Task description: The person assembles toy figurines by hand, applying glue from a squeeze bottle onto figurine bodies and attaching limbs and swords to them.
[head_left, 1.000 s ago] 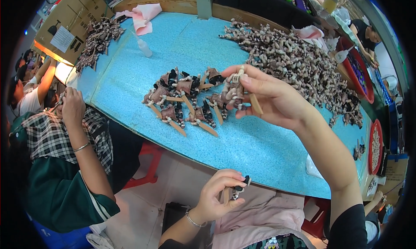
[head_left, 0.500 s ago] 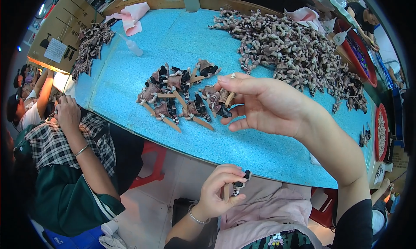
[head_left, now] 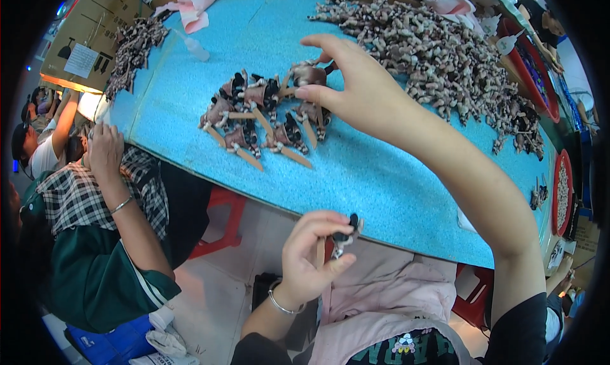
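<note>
My left hand (head_left: 311,257) is closed around a small painted figurine (head_left: 343,236) with black parts and a flat tan stick, held just off the table's near edge. Over the table, my right hand (head_left: 356,85) has its thumb and forefinger spread on either side of a figurine with a brownish body (head_left: 309,74); whether it touches that piece I cannot tell. Several similar figurines (head_left: 257,95) with tan sticks lie in a loose cluster to its left. Another figurine with a stick (head_left: 312,118) rests just below my right hand.
A big heap of small figure parts (head_left: 438,66) covers the back right of the blue table (head_left: 381,180). A smaller pile (head_left: 135,53), a squeeze bottle (head_left: 196,49) and a pink cloth (head_left: 198,9) are back left. Red baskets (head_left: 562,193) stand right; a co-worker's arm (head_left: 124,206) is left.
My right hand has let go of a figurine with a stick, which now lies in the cluster, and has moved farther over the table. My left hand has risen slightly, still holding its figurine.
</note>
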Demonstrator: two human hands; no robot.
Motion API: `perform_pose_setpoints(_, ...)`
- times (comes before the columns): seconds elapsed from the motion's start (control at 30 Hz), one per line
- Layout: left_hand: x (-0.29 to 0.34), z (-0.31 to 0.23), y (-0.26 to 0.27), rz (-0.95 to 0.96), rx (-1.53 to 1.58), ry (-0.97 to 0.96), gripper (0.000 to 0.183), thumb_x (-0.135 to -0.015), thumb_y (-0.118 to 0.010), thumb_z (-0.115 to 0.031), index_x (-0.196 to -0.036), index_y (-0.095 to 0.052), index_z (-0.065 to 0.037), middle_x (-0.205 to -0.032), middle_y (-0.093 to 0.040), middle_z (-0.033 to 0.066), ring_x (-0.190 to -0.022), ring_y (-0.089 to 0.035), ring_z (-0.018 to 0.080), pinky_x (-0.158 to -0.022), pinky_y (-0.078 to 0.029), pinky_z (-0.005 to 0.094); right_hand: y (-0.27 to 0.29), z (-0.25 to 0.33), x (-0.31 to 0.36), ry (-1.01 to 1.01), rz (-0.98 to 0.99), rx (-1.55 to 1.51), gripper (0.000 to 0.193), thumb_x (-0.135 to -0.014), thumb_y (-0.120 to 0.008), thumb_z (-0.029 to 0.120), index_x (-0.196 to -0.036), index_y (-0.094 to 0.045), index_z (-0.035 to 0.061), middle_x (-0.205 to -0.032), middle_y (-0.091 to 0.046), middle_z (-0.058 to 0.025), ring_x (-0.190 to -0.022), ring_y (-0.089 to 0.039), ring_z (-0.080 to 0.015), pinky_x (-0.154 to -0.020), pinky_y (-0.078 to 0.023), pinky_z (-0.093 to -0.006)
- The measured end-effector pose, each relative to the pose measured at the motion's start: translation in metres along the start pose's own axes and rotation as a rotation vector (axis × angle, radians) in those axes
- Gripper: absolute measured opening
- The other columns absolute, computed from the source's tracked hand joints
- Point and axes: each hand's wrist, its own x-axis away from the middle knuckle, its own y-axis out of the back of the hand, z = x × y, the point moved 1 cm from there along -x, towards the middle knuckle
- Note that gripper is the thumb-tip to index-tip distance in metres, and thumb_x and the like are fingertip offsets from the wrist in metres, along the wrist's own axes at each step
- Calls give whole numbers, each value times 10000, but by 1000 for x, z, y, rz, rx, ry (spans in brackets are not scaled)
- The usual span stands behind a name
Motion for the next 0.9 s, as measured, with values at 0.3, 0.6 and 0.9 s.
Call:
perform_pose_setpoints(0.3,-9,-21,-7,-3,17,-142,396,-753,-789,-175,-1049,-604,13,-1130,-523,139,-1056,-541,221,-917,-439,338,54,23,75,38,119,11,356,-825,-635,91,-1160,-533,29,-1148,-524,-167,-1082,-528,-344,-908,-432,-392)
perform_pose_setpoints(0.6,-5,-25,-18,7,-29,-108,388,-757,-787,-191,-1034,-613,19,-1111,-537,142,-1046,-543,218,-908,-442,337,105,34,164,-180,382,-111,268,-822,-621,24,-1084,-569,34,-1152,-526,-166,-1051,-546,-352,-870,-462,-384)
perform_pose_setpoints(0.9,-89,-3,19,-177,-1365,-313,712,-692,-773,-172,-1334,-469,-115,-1431,-342,173,-1346,-258,395,-1096,-180,522,132,25,248,-230,359,-162,212,-827,-607,61,-1037,-592,34,-1053,-584,-131,-966,-579,-326,-813,-479,-402)
